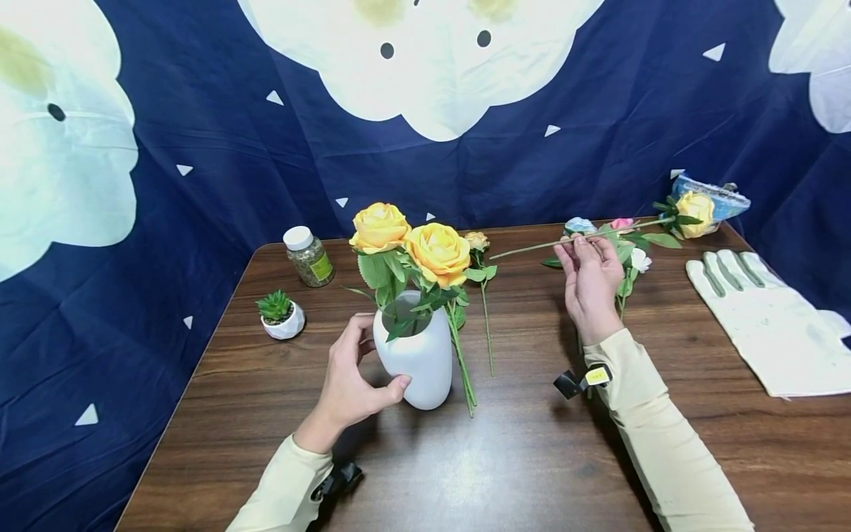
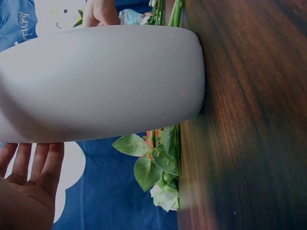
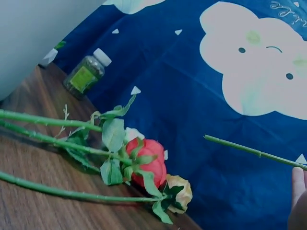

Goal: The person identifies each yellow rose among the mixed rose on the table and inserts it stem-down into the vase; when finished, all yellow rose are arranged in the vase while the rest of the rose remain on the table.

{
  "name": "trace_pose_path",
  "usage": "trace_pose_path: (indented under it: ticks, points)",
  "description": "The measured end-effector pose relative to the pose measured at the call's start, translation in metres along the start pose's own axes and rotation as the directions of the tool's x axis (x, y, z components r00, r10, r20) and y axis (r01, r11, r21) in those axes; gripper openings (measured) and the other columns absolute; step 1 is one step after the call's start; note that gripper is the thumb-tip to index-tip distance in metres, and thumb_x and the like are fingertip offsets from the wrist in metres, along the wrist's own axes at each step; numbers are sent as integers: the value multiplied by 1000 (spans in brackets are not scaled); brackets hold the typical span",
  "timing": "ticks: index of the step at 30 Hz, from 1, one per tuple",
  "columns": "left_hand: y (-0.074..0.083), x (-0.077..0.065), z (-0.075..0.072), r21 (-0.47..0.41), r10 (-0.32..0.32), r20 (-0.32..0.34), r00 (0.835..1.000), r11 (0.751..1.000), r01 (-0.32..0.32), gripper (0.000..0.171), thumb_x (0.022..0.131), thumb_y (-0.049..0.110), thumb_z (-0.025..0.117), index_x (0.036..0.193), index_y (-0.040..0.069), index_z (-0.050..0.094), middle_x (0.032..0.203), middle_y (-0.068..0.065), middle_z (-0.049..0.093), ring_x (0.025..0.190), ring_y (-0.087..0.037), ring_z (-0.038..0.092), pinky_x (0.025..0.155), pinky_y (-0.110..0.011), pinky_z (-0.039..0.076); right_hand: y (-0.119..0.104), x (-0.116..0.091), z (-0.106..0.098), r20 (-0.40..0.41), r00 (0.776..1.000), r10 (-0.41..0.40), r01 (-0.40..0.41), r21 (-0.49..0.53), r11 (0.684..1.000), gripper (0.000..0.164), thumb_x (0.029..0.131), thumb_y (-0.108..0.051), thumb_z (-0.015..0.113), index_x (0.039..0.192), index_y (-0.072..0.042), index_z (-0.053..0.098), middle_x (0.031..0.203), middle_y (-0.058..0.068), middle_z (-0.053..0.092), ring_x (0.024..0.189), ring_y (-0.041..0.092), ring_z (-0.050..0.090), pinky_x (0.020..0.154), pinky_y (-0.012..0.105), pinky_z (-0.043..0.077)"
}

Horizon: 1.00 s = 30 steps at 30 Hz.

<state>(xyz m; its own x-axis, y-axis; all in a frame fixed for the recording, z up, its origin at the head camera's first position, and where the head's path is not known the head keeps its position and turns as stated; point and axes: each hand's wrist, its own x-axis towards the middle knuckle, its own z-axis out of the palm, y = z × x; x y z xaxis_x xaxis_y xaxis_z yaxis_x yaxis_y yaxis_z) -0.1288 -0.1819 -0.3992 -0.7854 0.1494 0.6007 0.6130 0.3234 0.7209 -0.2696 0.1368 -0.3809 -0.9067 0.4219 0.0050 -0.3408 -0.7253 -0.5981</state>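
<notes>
My left hand (image 1: 352, 384) grips a white vase (image 1: 425, 377), thumb across its front and fingers around its left side. Two large yellow roses (image 1: 439, 253) with green leaves stand in the vase's mouth. Over the right part of the table, my right hand (image 1: 594, 288) pinches the stem of another yellow rose (image 1: 694, 214). That rose lies nearly level, bloom to the right, and its cut stem (image 3: 249, 151) points left toward the vase. On the table beside and behind the vase lie a red rose (image 3: 149, 160) and a small pale yellow rose (image 1: 476, 240).
A lidded jar (image 1: 311, 258) and a potted succulent (image 1: 282, 316) stand at the left. Beyond the right hand lie a white flower (image 1: 640, 260), a pink one (image 1: 622, 224) and a blue one (image 1: 580, 226). White gloves (image 1: 771, 325) and a blue packet (image 1: 731, 201) are at the right.
</notes>
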Motion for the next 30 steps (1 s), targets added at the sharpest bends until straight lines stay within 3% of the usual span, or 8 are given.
trace_pose_path:
  ticks: [10,17,30]
  points:
    - [0,0,0,-6,2,-2,1000,1000,-3,66,69,21,83,124,-4,57,113,-15,67,102,-10,65,86,-19,58,-9,-7,10,3,1000,8,-8,-1,1000,15,101,11,50,93,-2,51,85,9,68,70,16,68,72,26,63]
    - [0,0,1,-9,4,-2,1000,1000,-4,66,69,21,83,124,-4,57,113,-16,67,102,-10,65,86,-19,57,-24,-19,24,15,1000,17,-18,59,998,13,100,11,52,93,0,51,84,11,67,68,17,68,69,27,63]
    - [-1,0,0,-10,4,-2,1000,1000,-4,65,68,19,83,124,-4,57,113,-15,67,103,-10,65,87,-19,58,-48,-51,49,110,994,-15,-1,146,989,13,99,12,53,92,1,56,82,12,68,69,19,70,66,27,62]
